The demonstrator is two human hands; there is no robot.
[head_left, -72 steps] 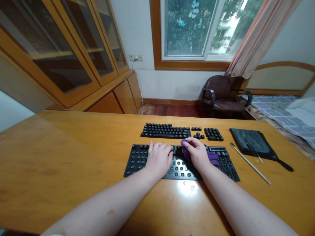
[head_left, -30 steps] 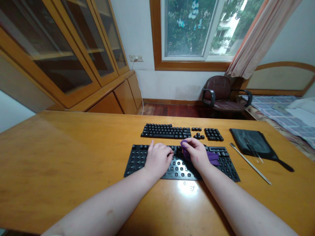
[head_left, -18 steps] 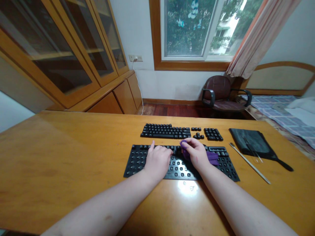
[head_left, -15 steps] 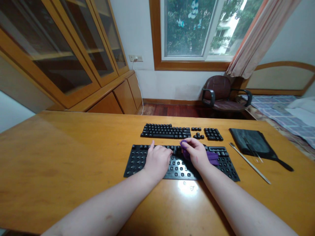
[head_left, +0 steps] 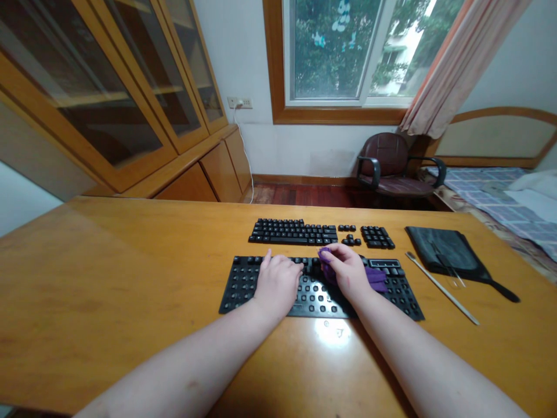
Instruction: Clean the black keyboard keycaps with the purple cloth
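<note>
A black keyboard [head_left: 243,290] lies on the desk with bare switch posts over most of it, while a row of keycaps sits along its top edge. My left hand [head_left: 278,283] rests palm down on its left half, one finger raised and apart, the others bent down and partly hidden. On the right half, my right hand [head_left: 346,270] pinches a bunched purple cloth [head_left: 376,280] near the top row. The rest of the cloth trails under the hand to the right. Behind the keyboard, loose black keycaps [head_left: 291,232] stand arranged in keyboard layout.
To the right lie a long thin brush [head_left: 444,290] and a black pouch [head_left: 448,252] with a strap. A wire keycap puller [head_left: 450,270] lies on the pouch. A glass-door cabinet [head_left: 143,104] stands beyond the desk [head_left: 130,278], a chair [head_left: 387,165] behind it.
My left hand has shifted very slightly left. My right hand and the cloth look almost the same.
</note>
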